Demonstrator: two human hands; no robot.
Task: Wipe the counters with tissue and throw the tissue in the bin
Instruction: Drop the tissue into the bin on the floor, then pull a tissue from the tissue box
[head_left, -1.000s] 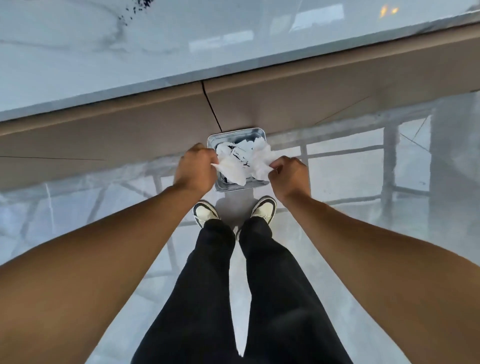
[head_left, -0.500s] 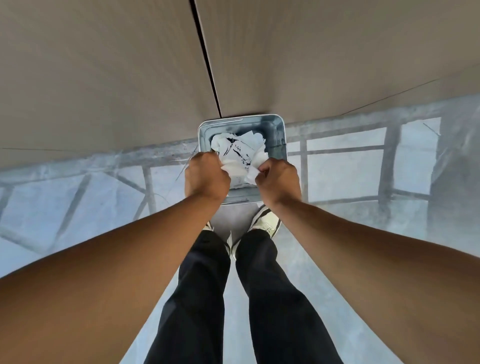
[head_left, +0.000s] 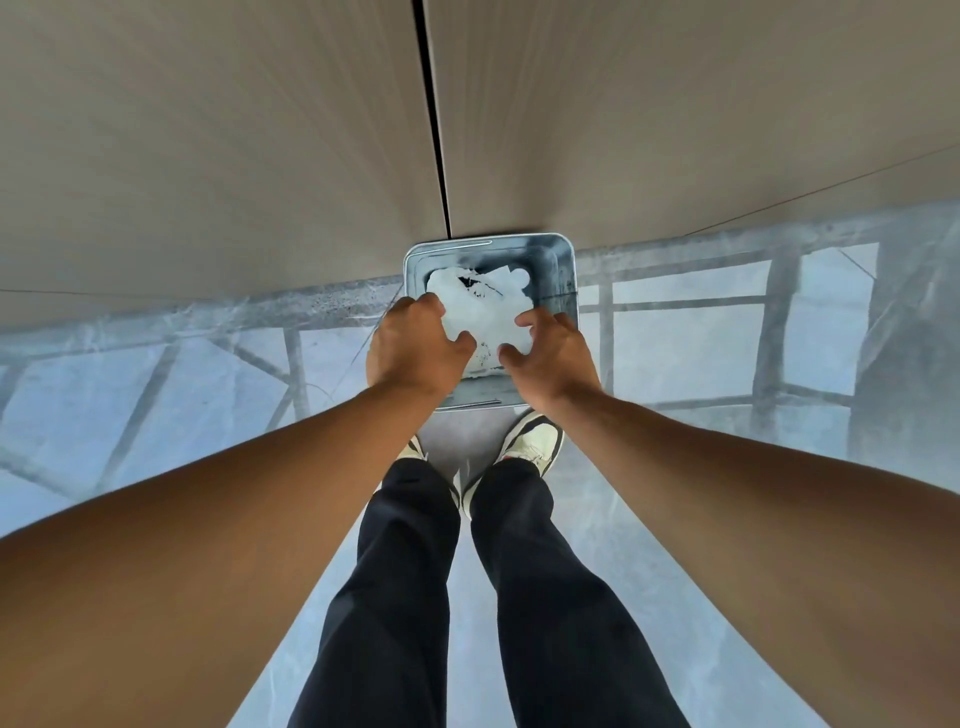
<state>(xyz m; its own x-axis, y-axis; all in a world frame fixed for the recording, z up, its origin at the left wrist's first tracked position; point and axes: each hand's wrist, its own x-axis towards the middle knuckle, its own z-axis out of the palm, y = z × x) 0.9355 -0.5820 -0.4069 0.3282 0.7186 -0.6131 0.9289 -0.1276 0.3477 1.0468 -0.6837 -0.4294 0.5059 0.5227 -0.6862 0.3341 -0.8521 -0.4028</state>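
Note:
A grey square bin (head_left: 558, 260) stands on the floor against the counter's base, straight below me. White crumpled tissue (head_left: 480, 312) with dark smudges lies inside it. My left hand (head_left: 415, 348) hovers over the bin's left side, fingers spread and curled, holding nothing. Over the bin's right side my right hand (head_left: 553, 358) is likewise open, its fingertips just above the tissue. Both hands hide the bin's near corners.
The beige cabinet front (head_left: 260, 156) of the counter rises right behind the bin, split by a dark vertical seam (head_left: 434, 130). My dark trouser legs (head_left: 467, 597) and pale shoes (head_left: 535, 441) stand just before the bin on a glossy grey floor (head_left: 156, 389).
Both hands were shut on the bunched tissue above the bin; now their fingers have opened and the tissue lies loose in the bin. The view has dropped closer to the bin.

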